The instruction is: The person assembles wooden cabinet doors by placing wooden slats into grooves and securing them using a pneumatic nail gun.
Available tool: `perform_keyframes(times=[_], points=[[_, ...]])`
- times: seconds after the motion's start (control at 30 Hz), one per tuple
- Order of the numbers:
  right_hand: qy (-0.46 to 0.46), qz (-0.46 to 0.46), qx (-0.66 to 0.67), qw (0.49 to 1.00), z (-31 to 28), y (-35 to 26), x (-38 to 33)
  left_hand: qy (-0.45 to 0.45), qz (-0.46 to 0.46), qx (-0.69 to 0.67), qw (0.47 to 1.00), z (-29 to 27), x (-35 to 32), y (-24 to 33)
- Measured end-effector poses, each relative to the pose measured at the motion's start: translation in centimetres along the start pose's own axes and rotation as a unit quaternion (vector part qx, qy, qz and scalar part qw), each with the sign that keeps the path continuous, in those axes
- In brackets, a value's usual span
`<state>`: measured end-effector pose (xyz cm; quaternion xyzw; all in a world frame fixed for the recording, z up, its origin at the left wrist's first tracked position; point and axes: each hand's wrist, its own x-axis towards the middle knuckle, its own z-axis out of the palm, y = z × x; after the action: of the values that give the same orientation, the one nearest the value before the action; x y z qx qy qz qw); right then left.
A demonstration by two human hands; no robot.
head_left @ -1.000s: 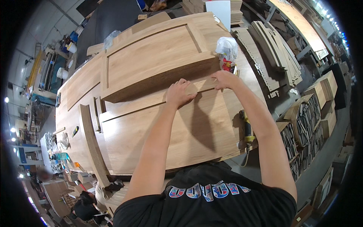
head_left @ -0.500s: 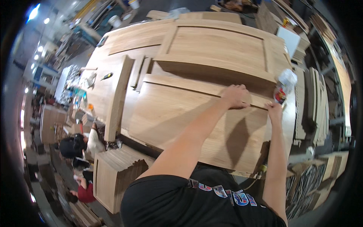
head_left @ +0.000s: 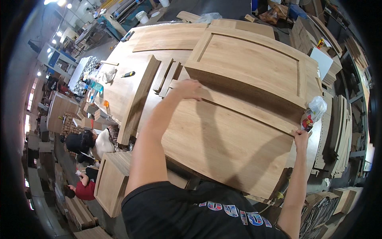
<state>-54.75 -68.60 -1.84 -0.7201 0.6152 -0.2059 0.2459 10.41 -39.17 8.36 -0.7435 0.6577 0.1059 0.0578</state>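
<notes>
A light wood-grain panel [head_left: 227, 147] lies flat in front of me, and a long wooden strip [head_left: 254, 113] runs along its far edge. My left hand [head_left: 190, 89] rests over the strip near its left end, palm down with the fingers stretched out. At the far right corner my right hand [head_left: 301, 140] is closed at the strip's end; its fingertips are partly hidden. Just beyond the strip stands a stack of framed door panels [head_left: 254, 59]. A clear plastic bag [head_left: 317, 106] with something red inside lies close to my right hand.
Left of the panel are short wooden strips [head_left: 163, 75] and a long stack of boards [head_left: 137, 101]. A dark-and-yellow tool [head_left: 128, 74] and bottles [head_left: 95, 85] lie farther left. More door panels [head_left: 113, 175] stand stacked at the near left; people sit beyond them.
My left hand has slid leftward along the strip, from near its right part to near its left end. My right hand stays at the right corner. The view has shifted.
</notes>
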Motion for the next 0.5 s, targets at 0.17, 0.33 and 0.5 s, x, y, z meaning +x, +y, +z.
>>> perform_keyframes(times=[0.17, 0.33, 0.5], points=[[-0.024, 0.033, 0.001, 0.999, -0.8, -0.5, -0.3, -0.018, -0.053, 0.016, 0.998, -1.0, -3.2, -6.4], [-0.042, 0.051, 0.036, 0.997, -0.2, 1.0, 0.3, -0.023, -0.079, 0.006, 0.997, -0.8, -2.9, -6.5], [-0.065, 0.059, 0.056, 0.995, -0.1, 0.5, 0.2, -0.034, -0.083, 0.010, 0.996, -0.6, -3.2, -6.8]])
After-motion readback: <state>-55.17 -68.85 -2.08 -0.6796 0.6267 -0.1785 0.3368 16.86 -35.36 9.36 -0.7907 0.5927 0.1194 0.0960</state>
